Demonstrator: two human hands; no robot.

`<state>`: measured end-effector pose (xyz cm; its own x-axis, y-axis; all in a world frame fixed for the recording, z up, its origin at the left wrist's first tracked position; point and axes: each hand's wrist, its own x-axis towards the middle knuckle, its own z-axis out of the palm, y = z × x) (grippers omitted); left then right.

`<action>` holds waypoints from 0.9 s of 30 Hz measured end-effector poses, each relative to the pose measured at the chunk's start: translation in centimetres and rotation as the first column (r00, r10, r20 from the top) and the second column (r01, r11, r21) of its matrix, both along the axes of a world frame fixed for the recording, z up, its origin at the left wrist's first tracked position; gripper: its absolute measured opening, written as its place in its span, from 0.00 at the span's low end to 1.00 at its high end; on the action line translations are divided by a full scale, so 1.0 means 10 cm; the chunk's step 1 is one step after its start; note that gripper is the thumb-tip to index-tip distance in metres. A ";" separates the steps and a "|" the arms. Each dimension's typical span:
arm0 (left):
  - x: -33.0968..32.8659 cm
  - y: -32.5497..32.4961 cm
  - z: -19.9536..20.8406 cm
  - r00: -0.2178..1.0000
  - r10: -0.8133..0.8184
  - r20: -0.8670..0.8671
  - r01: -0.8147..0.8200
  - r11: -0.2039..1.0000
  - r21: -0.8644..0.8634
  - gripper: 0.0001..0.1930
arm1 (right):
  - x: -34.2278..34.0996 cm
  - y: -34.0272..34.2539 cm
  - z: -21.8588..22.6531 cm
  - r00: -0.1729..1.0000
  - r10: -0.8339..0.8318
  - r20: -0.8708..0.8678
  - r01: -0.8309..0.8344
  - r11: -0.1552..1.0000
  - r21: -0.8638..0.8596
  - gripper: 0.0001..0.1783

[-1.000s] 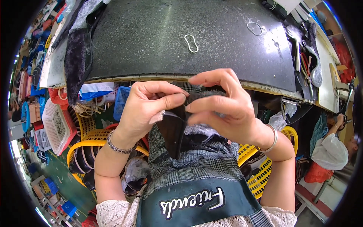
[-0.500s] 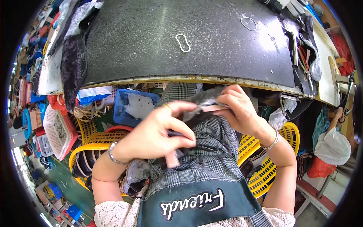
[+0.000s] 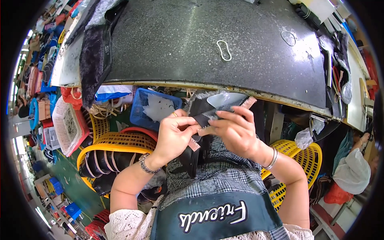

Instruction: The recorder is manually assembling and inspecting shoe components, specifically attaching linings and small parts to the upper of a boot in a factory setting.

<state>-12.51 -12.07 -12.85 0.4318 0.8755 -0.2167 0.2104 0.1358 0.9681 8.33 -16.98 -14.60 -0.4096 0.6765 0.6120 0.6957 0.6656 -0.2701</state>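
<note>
Below the worktop [image 3: 208,44] edge, over the lap, both hands worked one dark piece [image 3: 200,110] with a tan strip. Left hand [image 3: 174,134] pinched its near end, fingers closed on it; right hand [image 3: 236,134] gripped the upper part, fingers curled. It seemed mid-handling, not yet set down. Black parts filled the yellow basket [image 3: 116,146] at left.

I see a matt black speckled worktop [image 3: 192,44], yellow plastic baskets [image 3: 120,142] and a furry dark shoe piece [image 3: 202,108]
</note>
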 end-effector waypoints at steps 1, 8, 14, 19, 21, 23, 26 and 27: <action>0.01 -0.02 -0.01 0.999 0.034 -0.015 -0.033 0.995 0.094 0.05 | -0.05 0.03 0.10 0.992 -0.039 -0.121 0.024 0.992 -0.125 0.13; 0.07 -0.15 0.09 0.979 -0.001 -0.203 0.092 0.894 0.439 0.06 | -0.17 0.30 0.35 0.943 -0.225 -0.245 0.149 0.945 -0.291 0.14; -0.03 -0.06 -0.05 0.996 0.089 0.001 -0.073 0.813 0.577 0.08 | -0.21 0.30 0.33 0.980 0.000 -0.201 0.007 0.999 0.035 0.08; -0.19 0.11 -0.10 0.963 0.158 0.217 -0.245 0.846 0.473 0.07 | -0.23 0.37 0.36 0.955 -0.014 -0.296 -0.106 0.916 -0.386 0.10; -0.21 0.14 -0.12 0.948 0.163 0.274 -0.264 0.885 0.383 0.06 | -0.24 0.41 0.35 0.934 -0.019 -0.356 -0.168 0.857 -0.488 0.11; -0.22 0.18 -0.12 0.967 0.066 0.244 -0.141 0.942 0.304 0.06 | -0.22 0.43 0.35 0.931 -0.034 -0.365 -0.187 0.812 -0.553 0.12; -0.26 0.22 -0.06 0.981 0.018 0.191 -0.059 0.975 0.213 0.06 | -0.21 0.46 0.37 0.934 -0.027 -0.357 -0.219 0.746 -0.629 0.14; -0.24 0.23 -0.07 0.968 0.042 0.249 -0.077 0.989 0.130 0.06 | -0.20 0.47 0.36 0.939 -0.010 -0.345 -0.231 0.724 -0.650 0.14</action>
<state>-14.94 -9.76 -13.57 0.4029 0.9151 0.0129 -0.0395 0.0033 0.9992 6.32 -12.25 -11.02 -0.3841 0.9159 0.1163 0.4299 0.2889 -0.8554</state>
